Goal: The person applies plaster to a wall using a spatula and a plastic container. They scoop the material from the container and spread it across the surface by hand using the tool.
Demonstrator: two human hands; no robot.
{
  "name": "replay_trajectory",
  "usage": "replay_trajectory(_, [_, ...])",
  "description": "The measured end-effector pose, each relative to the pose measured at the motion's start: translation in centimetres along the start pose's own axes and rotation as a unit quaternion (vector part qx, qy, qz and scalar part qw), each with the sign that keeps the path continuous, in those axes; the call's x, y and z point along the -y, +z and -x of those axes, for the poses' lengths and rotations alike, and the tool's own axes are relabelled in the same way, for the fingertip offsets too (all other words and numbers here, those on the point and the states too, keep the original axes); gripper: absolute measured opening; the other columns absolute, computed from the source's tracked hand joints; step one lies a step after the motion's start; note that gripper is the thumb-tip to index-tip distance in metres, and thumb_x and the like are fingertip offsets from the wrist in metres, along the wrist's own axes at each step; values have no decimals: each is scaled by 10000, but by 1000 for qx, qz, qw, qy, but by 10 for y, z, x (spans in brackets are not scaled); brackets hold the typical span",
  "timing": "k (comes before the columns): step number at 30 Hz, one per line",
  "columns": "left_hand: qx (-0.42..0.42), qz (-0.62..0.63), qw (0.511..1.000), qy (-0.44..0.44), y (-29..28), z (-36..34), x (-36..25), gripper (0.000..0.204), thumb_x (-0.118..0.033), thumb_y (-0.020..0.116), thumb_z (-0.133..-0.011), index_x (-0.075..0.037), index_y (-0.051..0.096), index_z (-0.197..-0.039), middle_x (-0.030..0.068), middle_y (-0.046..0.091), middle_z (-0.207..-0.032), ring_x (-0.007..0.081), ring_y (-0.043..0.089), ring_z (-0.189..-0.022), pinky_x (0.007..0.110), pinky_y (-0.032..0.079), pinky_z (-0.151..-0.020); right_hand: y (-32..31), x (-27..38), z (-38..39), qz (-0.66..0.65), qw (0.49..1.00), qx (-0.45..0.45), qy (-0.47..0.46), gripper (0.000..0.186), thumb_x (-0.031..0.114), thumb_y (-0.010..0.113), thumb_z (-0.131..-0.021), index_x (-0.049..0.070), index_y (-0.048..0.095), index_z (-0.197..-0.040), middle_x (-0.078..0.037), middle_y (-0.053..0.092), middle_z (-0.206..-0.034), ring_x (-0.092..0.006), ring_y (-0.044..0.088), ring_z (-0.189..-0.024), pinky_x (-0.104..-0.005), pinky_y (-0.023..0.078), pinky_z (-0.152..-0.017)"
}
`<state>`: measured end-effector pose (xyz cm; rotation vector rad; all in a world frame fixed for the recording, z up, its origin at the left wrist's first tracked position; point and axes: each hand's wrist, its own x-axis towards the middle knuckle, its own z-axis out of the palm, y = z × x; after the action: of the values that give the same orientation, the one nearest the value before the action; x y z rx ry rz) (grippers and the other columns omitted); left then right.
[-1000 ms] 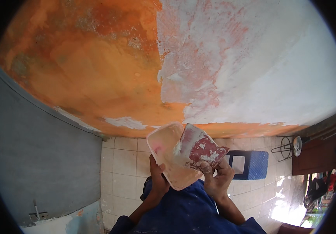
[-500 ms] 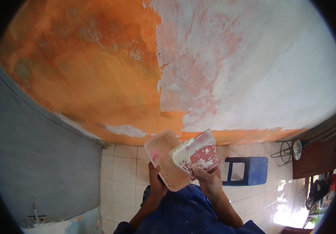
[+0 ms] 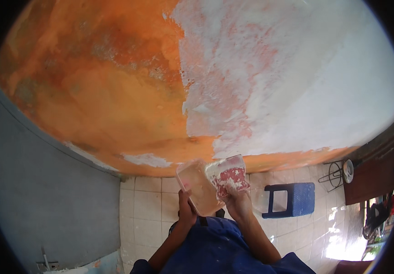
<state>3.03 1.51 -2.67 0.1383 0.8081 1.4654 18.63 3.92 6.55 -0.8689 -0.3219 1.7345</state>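
Observation:
My left hand (image 3: 187, 208) grips a shallow rectangular translucent pinkish container (image 3: 193, 185) at its left side, low in front of me. In my right hand (image 3: 239, 203) is a flat, squarish pink-red scraper (image 3: 232, 176), coated along its upper and left parts with white paste, with my fingers closed on its lower part. The scraper's left edge overlaps the container's right side; whether they touch I cannot tell. Beyond both stands the wall, bare orange (image 3: 92, 91) on the left and coated in patchy white over pink (image 3: 297, 77) on the right.
A grey wall (image 3: 46, 182) is at left. On the tiled floor (image 3: 146, 205) a blue plastic stool (image 3: 301, 198) lies on its side at right. Farther right are a stand fan (image 3: 347, 171), a brown door (image 3: 370, 171) and a bright doorway with a motorbike (image 3: 375, 219).
The scraper has turned and shifted slightly left and down in my right hand, then up a little with the container. The view of the wall has shifted slightly downward in the picture.

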Motion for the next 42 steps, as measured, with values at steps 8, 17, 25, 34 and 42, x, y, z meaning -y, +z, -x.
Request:
replay_trajectory(8, [-29,30,999,26,-31,-32,-8,459,-297,539,-839,-44,453,-1212,122,563,-1113,246,586,-1036,370,504,-857,-22,-32,-107,-57,995,-74,28,169,12,494,-922,-43,526,-1078,-134,584,-1019,-218,601,-895,-370,518,-800])
replay_trajectory(17, [-100,23,993,63,-39,-20,-45,539,-350,534,-824,-48,442,-1261,124,546,-1182,278,548,-1111,408,468,-918,-15,-69,-143,-62,997,-42,27,141,-16,481,-900,-4,543,-1026,-119,603,-967,-218,614,-858,-366,540,-762])
replay_trajectory(25, [-123,36,990,60,-40,-24,-62,563,-348,539,-815,-62,419,-1285,118,534,-1192,290,528,-1127,419,445,-944,18,-37,-183,-72,995,15,-67,121,-58,485,-819,-52,577,-896,-137,641,-760,-241,657,-729,-365,580,-764])
replay_trajectory(34, [-96,30,993,67,-60,-40,-58,564,-334,554,-797,-51,425,-1268,120,540,-1167,285,544,-1097,412,460,-927,69,20,-123,-77,995,-23,-56,141,-33,526,-828,-55,573,-959,-161,644,-935,-264,660,-830,-363,567,-816])
replay_trajectory(42, [-71,15,996,53,-71,-39,-73,645,-417,553,-830,-47,389,-1332,137,518,-1248,305,525,-1145,444,443,-955,2,-33,-96,-44,995,-80,-39,253,-76,519,-823,-63,517,-1075,-155,625,-983,-259,639,-911,-368,558,-778])
